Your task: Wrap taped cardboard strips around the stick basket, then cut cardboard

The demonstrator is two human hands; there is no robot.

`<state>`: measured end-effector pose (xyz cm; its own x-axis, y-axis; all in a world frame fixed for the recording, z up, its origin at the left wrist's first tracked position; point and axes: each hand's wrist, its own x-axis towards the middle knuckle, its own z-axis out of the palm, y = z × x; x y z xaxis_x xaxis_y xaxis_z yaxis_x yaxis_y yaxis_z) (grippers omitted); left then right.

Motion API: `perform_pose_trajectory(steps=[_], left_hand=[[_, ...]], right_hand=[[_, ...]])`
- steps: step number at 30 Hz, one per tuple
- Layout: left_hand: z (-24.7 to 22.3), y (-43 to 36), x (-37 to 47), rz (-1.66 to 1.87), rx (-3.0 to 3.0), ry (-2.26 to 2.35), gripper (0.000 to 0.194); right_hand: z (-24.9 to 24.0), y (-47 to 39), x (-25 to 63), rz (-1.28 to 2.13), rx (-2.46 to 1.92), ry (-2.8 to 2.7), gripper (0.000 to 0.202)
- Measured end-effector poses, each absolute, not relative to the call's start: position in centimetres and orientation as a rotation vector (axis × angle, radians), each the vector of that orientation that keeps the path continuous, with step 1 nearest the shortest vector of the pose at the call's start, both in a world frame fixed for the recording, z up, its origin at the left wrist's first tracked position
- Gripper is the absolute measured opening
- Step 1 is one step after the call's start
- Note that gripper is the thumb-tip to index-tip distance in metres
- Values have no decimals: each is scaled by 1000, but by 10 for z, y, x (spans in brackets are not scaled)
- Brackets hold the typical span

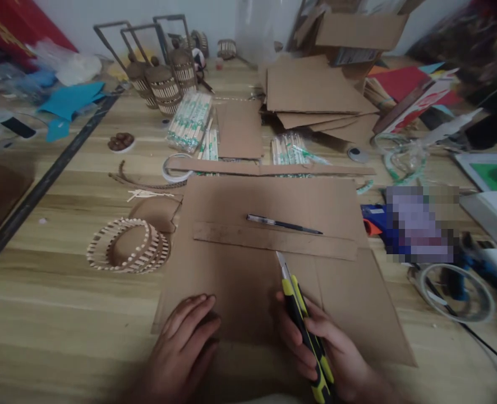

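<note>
A large brown cardboard sheet [240, 280] lies on the wooden table. Across it rests a narrow cardboard strip [269, 241], with a black pen [286, 224] just above it. My right hand [316, 336] is closed around a yellow and black utility knife [305, 331]; its blade is out and points up and away, close below the strip. At the sheet's near left edge my left hand [187, 339] rests palm down, fingers slightly bent and holding nothing.
Left of the sheet sits a round stick basket [126, 247]. Behind are a long cardboard strip [269, 167], packs of sticks [189, 120], stacked cardboard [311, 90] and lantern-like stick pieces [164, 87]. Tape rolls [456, 266] and a blue item [378, 219] lie right.
</note>
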<state>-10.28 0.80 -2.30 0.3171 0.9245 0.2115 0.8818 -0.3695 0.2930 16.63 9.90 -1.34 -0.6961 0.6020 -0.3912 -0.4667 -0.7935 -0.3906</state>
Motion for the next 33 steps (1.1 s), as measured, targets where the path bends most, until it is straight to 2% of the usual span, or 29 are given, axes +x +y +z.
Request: perform_pose_trajectory(steps=[12, 21, 33], left_hand=[[-27, 14, -97, 708, 2380, 1654, 22], [-16, 13, -108, 482, 2360, 1528, 32], [-21, 35, -122, 604, 2493, 1536, 31]], right_hand=[[1, 115, 176, 2253, -750, -507, 34], [5, 114, 175, 2295, -795, -593, 39], [7, 108, 171, 2405, -782, -685, 47]])
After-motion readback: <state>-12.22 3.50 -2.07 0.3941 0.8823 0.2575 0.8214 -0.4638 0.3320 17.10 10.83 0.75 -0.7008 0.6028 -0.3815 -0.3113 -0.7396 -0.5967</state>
